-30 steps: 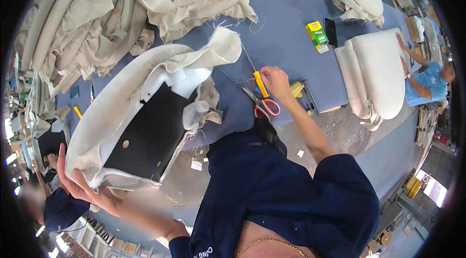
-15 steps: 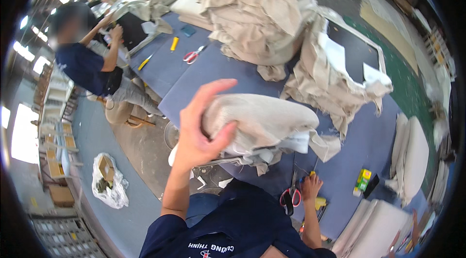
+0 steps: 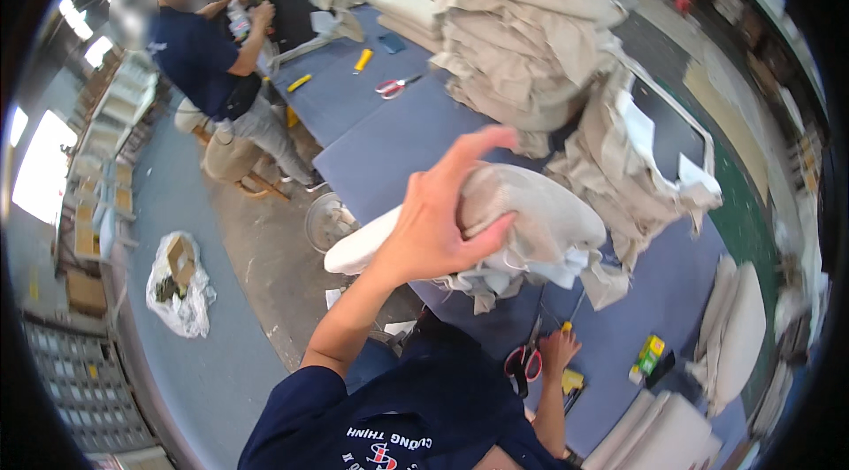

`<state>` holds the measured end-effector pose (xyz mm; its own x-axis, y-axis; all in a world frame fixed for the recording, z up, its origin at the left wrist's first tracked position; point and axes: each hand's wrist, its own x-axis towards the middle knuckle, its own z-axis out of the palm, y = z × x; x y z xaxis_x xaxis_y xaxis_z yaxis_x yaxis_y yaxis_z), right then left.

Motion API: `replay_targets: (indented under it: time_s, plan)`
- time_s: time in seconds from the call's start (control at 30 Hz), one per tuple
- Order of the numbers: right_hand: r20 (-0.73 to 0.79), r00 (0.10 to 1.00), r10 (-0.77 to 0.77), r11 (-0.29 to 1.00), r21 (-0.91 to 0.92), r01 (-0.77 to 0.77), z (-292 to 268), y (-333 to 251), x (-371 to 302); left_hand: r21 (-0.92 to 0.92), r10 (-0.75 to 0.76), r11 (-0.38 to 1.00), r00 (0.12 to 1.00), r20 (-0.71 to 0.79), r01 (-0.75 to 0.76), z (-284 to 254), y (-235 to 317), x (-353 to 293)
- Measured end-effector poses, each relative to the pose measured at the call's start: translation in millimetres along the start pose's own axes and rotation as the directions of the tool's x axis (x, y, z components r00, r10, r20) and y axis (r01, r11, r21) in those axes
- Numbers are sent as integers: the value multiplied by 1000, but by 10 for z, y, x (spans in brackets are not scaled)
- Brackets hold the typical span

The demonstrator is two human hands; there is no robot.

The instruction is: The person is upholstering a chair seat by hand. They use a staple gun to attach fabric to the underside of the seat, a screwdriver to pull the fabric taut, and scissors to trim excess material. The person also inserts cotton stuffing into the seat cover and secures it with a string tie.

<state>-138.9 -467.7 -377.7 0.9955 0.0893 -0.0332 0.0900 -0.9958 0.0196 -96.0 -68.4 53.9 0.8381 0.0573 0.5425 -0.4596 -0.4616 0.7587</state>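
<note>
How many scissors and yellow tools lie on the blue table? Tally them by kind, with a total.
Scissors: 2, the near pair and the far pair
Yellow tools at the far left: 2, the slim one and the thicker one
Yellow handle by the right hand: 1
Yellow-and-dark tool beside the right wrist: 1
Total: 6

The left forearm (image 3: 355,315) slants up and inward, and the left hand (image 3: 433,227) curves into a broad C, thumb and fingers wide apart. The right forearm (image 3: 551,404) rises steeply, lower down; the right hand's (image 3: 557,351) finger closure is unclear.
</note>
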Motion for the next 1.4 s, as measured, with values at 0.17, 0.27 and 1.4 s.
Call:
replay_targets:
  time_s: [0.17,0.27,1.4]
  plan:
    - [-112,952,286,912,336,-235,-820,100,544,-41,67,997,995,-73,-71,241,-1,-22]
    - [-406,853,329,682,727,83,-2230,15,930,-3,87,996,996,-12,-87,418,93,-55]
    - [-514,672,-533,-48,811,583,-4448,-1068,741,-30,235,972,971,35,-234,751,458,-373]
